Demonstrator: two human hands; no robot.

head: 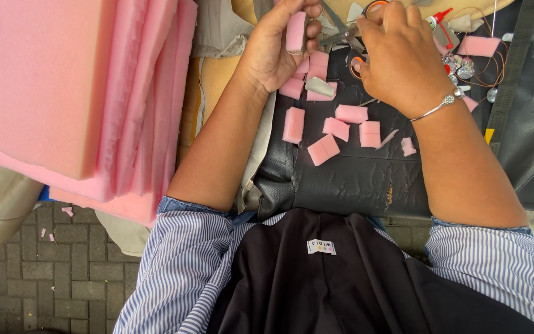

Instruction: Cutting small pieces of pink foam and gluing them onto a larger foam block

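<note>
The left hand (273, 49) has its grip closed on a small pink foam piece (295, 31), held upright between thumb and fingers near the top edge of the view. The right hand (400, 55) has its fingers through the orange-lined handles of a pair of scissors (348, 29), its grip closed around them, with the blades pointing left toward the held foam and ending just beside it. Below both hands, a scatter of cut pink foam blocks (335, 127) lies on a black leather-like sheet (353, 179) that covers the surface. A silver bracelet (443, 102) circles the right wrist. To the left, a stack of large pink foam slabs (75, 93) leans well apart from the hands. At upper right lie another pink foam block (478, 45), a small red-capped tube (439, 17) and some thin wire (489, 68).
</note>
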